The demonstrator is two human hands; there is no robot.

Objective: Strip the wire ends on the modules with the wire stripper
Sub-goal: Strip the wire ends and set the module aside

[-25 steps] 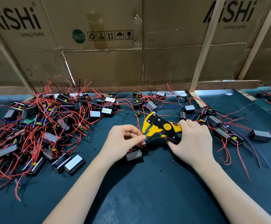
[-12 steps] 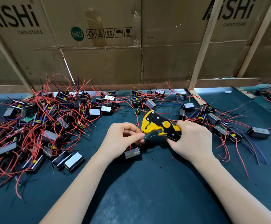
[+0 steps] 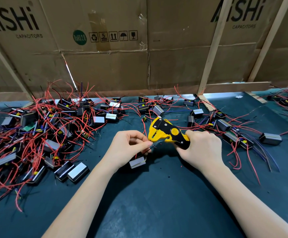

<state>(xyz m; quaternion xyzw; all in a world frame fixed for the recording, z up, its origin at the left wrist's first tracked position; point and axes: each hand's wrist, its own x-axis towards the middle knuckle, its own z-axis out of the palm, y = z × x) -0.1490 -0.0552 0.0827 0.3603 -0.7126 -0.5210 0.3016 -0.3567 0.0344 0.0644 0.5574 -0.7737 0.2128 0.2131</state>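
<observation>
My right hand (image 3: pixel 202 149) grips the handles of a yellow and black wire stripper (image 3: pixel 165 132), its jaws pointing left. My left hand (image 3: pixel 128 148) pinches a thin dark wire (image 3: pixel 154 144) right at the jaws' lower edge. That wire runs down to a small grey module (image 3: pixel 137 162) lying on the dark mat just below my left hand. Whether the wire end sits inside the jaws I cannot tell.
A big tangle of modules with red wires (image 3: pixel 41 134) fills the left of the dark green mat (image 3: pixel 157 194). More modules (image 3: pixel 229 133) lie to the right and behind the tool. Cardboard walls (image 3: pixel 105 66) and wooden slats (image 3: pixel 208 66) close off the back.
Both hands stay close together; the stripper's jaws have tipped slightly downward toward the wire that my left hand pinches. The module under my left hand has hardly moved.
</observation>
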